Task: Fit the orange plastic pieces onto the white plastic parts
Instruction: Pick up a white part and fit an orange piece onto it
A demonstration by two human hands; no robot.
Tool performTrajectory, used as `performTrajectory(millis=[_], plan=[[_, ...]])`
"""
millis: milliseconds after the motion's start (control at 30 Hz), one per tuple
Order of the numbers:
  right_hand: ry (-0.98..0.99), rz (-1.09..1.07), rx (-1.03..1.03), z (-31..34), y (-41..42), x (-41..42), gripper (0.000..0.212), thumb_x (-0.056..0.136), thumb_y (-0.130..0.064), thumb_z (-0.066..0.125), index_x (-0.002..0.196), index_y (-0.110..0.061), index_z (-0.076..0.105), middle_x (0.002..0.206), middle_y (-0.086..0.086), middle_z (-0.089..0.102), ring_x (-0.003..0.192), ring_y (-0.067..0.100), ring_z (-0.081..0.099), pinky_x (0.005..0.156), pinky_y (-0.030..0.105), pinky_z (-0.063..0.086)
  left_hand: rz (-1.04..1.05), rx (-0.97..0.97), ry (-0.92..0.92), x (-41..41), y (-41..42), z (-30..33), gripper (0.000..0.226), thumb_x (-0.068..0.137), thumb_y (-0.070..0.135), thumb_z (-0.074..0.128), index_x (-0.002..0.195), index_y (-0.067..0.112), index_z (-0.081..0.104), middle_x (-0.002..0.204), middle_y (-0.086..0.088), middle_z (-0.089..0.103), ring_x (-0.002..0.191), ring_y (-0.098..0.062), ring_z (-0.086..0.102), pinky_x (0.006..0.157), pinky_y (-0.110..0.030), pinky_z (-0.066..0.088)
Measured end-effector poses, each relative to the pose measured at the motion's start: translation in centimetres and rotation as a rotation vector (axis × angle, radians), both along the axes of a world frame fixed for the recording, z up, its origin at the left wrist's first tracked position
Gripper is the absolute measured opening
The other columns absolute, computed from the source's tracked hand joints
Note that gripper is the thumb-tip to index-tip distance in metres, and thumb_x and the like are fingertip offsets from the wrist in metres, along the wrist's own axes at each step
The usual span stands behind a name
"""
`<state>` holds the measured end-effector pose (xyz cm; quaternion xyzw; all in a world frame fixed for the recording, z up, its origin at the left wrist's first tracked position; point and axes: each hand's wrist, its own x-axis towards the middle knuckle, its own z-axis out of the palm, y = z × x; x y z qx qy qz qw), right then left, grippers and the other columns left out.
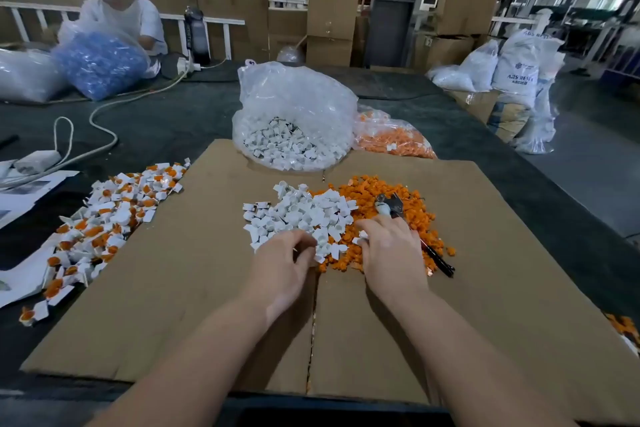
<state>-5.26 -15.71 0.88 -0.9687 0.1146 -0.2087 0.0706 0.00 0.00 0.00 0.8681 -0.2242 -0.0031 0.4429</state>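
Head view, looking down over 2 bare forearms reaching onto a flattened sheet of cardboard point(173, 288) laid on a dark desk point(166, 118); the left hand point(284, 263) sits palm down at the near edge of a heap of white plastic parts point(298, 215), its fingers curled into the heap, and I cannot tell whether its grip holds a part or nothing; the right hand point(391, 246) rests palm down where the white heap meets a heap of orange plastic pieces point(381, 194), its fingers bent among the pieces with 1 small white part showing at the fingertips, and its grip too is hidden from above, so I cannot tell if it pinches anything; a dark metal tool point(393, 206) with black handles lies across the orange heap, just beside the right hand; behind the heaps stands an open clear bag of white parts point(294, 114), and touching its right side lies a clear bag of orange pieces point(391, 139); to the left, partly on the cardboard and partly on the desk, spreads a long pile of fitted pieces point(107, 218), white with orange showing in them; further left lie a white cable point(100, 121) and some papers point(20, 194); at the far left corner another person point(117, 14) in a white shirt sits behind a bag of blue parts point(100, 62); cardboard boxes point(332, 24) and white sacks point(516, 69) stand in the background.
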Motion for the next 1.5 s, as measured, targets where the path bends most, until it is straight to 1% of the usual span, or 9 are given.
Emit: performTrajectory(millis=[100,233,400,633,800,1000,1133,1333,1500], plan=[[0.066,-0.049,-0.119,0.2,-0.3,1.1,0.036,0.087,-0.005,0.054,0.117,-0.025,0.056,0.119,-0.006,0.054,0.108,0.019,0.038,0.082,0.034,0.018,0.07,-0.056,0.014,0.3,-1.1,-0.5,0.013,0.093,0.017,0.054,0.101,0.017,0.064,0.093,0.008,0.052,0.09,-0.013,0.056,0.081,-0.024,0.044],[0.189,-0.082,-0.162,0.6,-0.5,2.1,0.027,0.077,0.003,0.058,0.087,-0.022,0.056,0.091,-0.006,0.054,0.098,0.02,0.041,0.068,0.034,0.007,0.124,-0.1,-0.059,0.2,-2.0,-1.5,0.014,0.092,0.016,0.054,0.102,0.015,0.065,0.09,0.012,0.048,0.087,-0.005,0.048,0.072,-0.009,0.033],[0.134,-0.044,-0.109,1.0,-0.7,2.3,0.022,0.082,-0.001,0.058,0.092,-0.02,0.06,0.094,-0.005,0.06,0.097,0.018,0.043,0.076,0.034,0.015,0.13,-0.19,-0.103,-0.1,-2.1,-2.2,0.011,0.089,0.013,0.06,0.097,0.015,0.066,0.085,0.017,0.048,0.082,-0.004,0.051,0.07,-0.001,0.037],[0.18,0.174,0.373,1.9,1.3,2.3,0.014,0.088,-0.025,0.06,0.1,-0.021,0.066,0.102,-0.006,0.066,0.103,0.014,0.055,0.099,0.039,0.03,0.055,-0.261,-0.222,0.0,-1.8,-2.5,0.023,0.076,0.005,0.073,0.095,0.018,0.07,0.085,0.021,0.055,0.087,-0.009,0.056,0.075,-0.013,0.043],[0.178,0.232,0.529,2.0,1.6,2.0,0.013,0.088,-0.017,0.061,0.094,-0.013,0.072,0.094,0.0,0.069,0.091,0.014,0.06,0.085,0.037,0.048,0.065,-0.269,-0.164,0.1,-1.7,-2.4,0.015,0.077,0.008,0.072,0.078,0.022,0.067,0.078,0.015,0.055,0.08,-0.016,0.056,0.071,-0.026,0.046],[-0.001,0.132,0.233,1.6,1.9,1.0,0.019,0.091,-0.025,0.057,0.107,-0.018,0.065,0.104,-0.002,0.064,0.102,0.015,0.054,0.084,0.026,0.043,0.141,-0.346,-0.04,0.1,-1.7,-2.4,0.024,0.087,0.012,0.061,0.073,0.027,0.051,0.078,-0.001,0.058,0.077,-0.021,0.057,0.071,-0.032,0.047],[0.032,0.162,0.013,0.3,2.4,-0.5,0.019,0.088,-0.036,0.057,0.096,-0.018,0.057,0.094,-0.003,0.061,0.091,0.016,0.053,0.074,0.026,0.04,0.117,-0.337,-0.042,-0.1,-1.6,-2.3,0.029,0.089,0.012,0.058,0.07,0.03,0.046,0.065,0.01,0.053,0.063,-0.003,0.051,0.06,-0.011,0.038],[0.08,0.158,-0.016,-1.5,2.3,0.0,0.015,0.092,-0.006,0.047,0.104,-0.013,0.052,0.102,0.002,0.056,0.096,0.02,0.048,0.07,0.024,0.03,0.101,-0.32,0.005,0.0,-1.4,-2.4,0.025,0.091,0.013,0.055,0.074,0.029,0.047,0.066,0.008,0.057,0.063,0.003,0.053,0.059,-0.006,0.038],[-0.073,0.123,0.078,-2.3,2.8,0.3,0.032,0.076,0.011,0.064,0.104,-0.003,0.062,0.092,0.012,0.06,0.084,0.027,0.057,0.071,0.035,0.049,0.083,-0.334,0.022,-0.1,-1.3,-2.1,0.027,0.091,0.012,0.057,0.084,0.036,0.048,0.073,0.01,0.056,0.068,0.01,0.052,0.063,-0.002,0.038]])
